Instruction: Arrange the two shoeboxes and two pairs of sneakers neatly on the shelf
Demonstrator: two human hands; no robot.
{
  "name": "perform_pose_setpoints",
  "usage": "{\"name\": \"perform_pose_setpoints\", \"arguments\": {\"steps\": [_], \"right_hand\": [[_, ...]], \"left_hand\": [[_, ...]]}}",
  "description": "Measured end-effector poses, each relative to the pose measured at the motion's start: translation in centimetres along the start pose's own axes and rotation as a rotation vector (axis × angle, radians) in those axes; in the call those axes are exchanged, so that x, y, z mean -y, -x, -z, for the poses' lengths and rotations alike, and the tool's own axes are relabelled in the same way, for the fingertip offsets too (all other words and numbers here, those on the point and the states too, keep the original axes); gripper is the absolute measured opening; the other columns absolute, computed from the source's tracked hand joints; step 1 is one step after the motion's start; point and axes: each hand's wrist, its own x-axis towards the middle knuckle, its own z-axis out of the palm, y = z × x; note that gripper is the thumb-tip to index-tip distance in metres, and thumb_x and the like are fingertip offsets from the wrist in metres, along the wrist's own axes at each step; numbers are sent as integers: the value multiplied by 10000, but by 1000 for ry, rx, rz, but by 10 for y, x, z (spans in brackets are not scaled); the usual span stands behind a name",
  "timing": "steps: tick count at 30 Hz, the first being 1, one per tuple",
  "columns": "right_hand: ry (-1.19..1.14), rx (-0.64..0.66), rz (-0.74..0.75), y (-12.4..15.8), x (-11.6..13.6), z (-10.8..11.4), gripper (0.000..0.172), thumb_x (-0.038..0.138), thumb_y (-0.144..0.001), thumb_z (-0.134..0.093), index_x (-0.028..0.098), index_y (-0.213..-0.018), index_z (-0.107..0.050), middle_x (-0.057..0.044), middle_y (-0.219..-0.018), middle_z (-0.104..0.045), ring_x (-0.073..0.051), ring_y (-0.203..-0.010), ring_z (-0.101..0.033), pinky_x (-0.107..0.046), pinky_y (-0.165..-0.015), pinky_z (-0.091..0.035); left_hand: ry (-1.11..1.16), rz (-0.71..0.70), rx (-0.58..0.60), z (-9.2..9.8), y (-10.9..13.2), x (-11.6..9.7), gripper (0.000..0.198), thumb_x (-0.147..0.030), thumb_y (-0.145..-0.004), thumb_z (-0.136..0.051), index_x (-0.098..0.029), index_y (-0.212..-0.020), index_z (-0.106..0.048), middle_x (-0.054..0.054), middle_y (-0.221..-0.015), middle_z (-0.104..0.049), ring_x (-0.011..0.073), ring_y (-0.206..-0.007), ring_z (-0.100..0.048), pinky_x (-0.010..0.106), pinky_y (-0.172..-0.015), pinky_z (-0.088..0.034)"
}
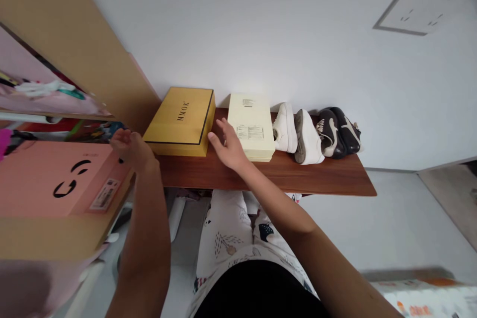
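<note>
A yellow box (178, 117) with a dark edge line and the letters MMOK lies on the brown wooden shelf board (298, 179), against the wall. To its right is a cream box (250, 119) with small print on top. My right hand (228, 146) is between these two boxes, fingers spread and holding nothing; whether it touches the cream box I cannot tell. My left hand (132, 148) is near the left end of the yellow box, beside a pink box (44, 174). Its fingers are loosely curled and partly hidden, with nothing visible in them.
White shoes (286, 126) and black shoes (331, 131) stand in a row along the right of the board. A wooden cabinet side (74, 30) rises at the left, with cluttered shelves. A socket plate (417, 5) is on the wall. My legs are below the board.
</note>
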Motion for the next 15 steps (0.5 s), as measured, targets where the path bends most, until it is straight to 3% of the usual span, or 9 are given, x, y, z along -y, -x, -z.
{"name": "perform_pose_setpoints", "arguments": {"steps": [1,3,5,8,11,15], "right_hand": [[11,-29,19,1,2,14,743,725,-909,-457,274,-1498,-425,-81,-1650,-285,-254,-1533,-256,-477,-1237,-256],[30,-91,35,2,3,41,687,702,-919,-465,288,-1466,-461,-79,-1635,-316,-259,-1515,-294,-499,-1226,-272],[52,-154,29,2,-2,68,645,680,-923,-476,291,-1438,-487,-79,-1614,-351,-260,-1503,-315,-520,-1221,-275],[87,-241,2,2,-17,105,610,641,-928,-491,286,-1425,-496,-77,-1599,-374,-256,-1511,-293,-532,-1233,-241],[87,-272,-52,5,-38,134,638,600,-915,-531,277,-1460,-458,-85,-1590,-392,-263,-1499,-315,-524,-1239,-236],[86,-292,-214,12,-64,153,756,569,-843,-636,220,-1484,-436,-127,-1573,-418,-305,-1467,-373,-517,-1223,-278]], "left_hand": [[44,-22,-5,-2,10,-12,289,1,-771,-499,-136,-1025,-481,59,-1070,-577,123,-973,-582,303,-980,-458],[163,-77,125,-9,38,-34,294,-17,-769,-509,-140,-1036,-506,57,-1065,-603,129,-985,-603,322,-995,-463],[276,-70,328,-15,72,-52,270,-84,-792,-547,-149,-1054,-535,56,-1038,-633,148,-980,-625,361,-1001,-477],[305,61,636,-24,124,-62,251,-213,-817,-623,-176,-1063,-594,80,-1096,-664,200,-1068,-639,409,-1026,-478],[192,231,871,-30,157,-53,320,-335,-815,-687,-232,-1116,-652,96,-1258,-649,260,-1238,-586,444,-1075,-449],[99,381,886,-44,171,-18,395,-433,-865,-620,-259,-1218,-660,99,-1426,-578,281,-1364,-498,454,-1118,-408]]}}
